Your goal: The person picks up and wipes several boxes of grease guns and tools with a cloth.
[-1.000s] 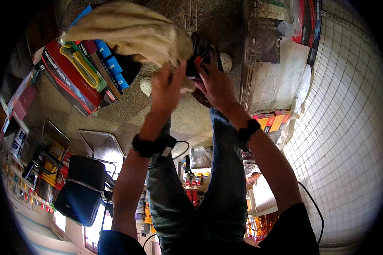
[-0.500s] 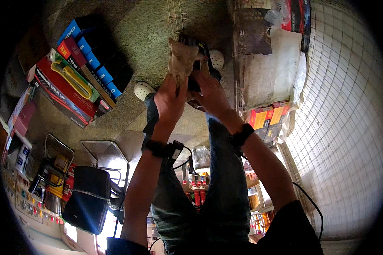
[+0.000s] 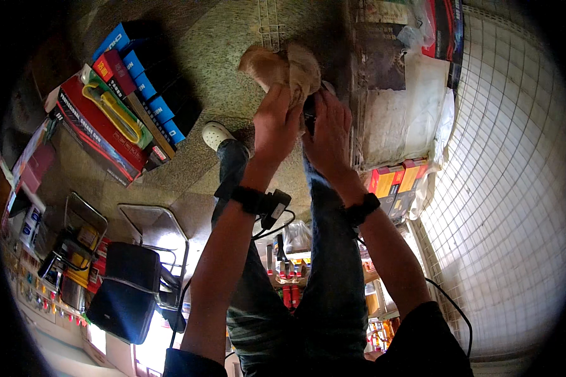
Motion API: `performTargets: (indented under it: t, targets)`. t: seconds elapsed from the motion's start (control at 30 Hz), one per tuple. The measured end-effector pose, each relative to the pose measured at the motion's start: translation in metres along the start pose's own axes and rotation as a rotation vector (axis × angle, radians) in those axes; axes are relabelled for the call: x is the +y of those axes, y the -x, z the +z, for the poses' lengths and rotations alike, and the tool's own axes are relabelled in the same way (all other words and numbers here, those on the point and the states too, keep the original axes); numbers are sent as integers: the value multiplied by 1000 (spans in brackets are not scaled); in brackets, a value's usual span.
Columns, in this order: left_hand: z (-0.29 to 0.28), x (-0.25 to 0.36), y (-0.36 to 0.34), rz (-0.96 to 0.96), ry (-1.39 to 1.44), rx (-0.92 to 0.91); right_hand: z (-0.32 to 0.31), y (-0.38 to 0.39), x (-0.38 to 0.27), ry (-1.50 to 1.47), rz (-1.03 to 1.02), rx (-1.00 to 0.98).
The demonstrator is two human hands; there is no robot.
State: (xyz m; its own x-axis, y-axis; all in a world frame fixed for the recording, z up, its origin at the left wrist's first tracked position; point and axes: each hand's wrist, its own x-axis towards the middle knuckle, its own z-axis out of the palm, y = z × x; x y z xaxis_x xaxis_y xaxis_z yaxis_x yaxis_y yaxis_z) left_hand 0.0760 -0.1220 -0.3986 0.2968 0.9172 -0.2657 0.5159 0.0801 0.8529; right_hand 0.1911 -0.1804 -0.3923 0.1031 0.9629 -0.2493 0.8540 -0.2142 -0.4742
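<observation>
My left hand (image 3: 275, 125) is closed on a crumpled beige cloth (image 3: 303, 72), which spreads out beyond the fingertips and is a little blurred. Beside it, my right hand (image 3: 329, 135) curls its fingers round a dark object (image 3: 309, 108). Most of that object is covered by the cloth and the hand, so its kind does not show. Both wrists wear black straps; a small black device (image 3: 275, 208) with a cable sits on the left one.
Blue boxes (image 3: 146, 85) and a red box (image 3: 94, 139) with a yellow-handled tool (image 3: 113, 113) stand left. Right are a worn cardboard-covered stack (image 3: 390, 116) and a wire mesh (image 3: 503, 176). A black-backed chair (image 3: 124, 286) stands lower left. Ahead lies a wire rack (image 3: 270, 25).
Both hands have moved to the right, bringing the cloth along. The cloth now fans out more widely and hides more of the dark object.
</observation>
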Motion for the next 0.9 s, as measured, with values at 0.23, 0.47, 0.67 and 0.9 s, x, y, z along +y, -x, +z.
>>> performTargets:
  t: [0.23,0.47,0.67,0.9]
  targets:
    - [-10,1,0,311,-265,-41,-7,-6,11,101,-90,-96]
    - [-40,-18,-15,701,-657,-372,-4,-14,18,296,-84,-104]
    - [-81,-41,-38,722,-652,-507,-9,-23,21,309,-235,-93]
    - [-155,-122,-19,-419,684,33,-8,-42,39,303,-223,-13]
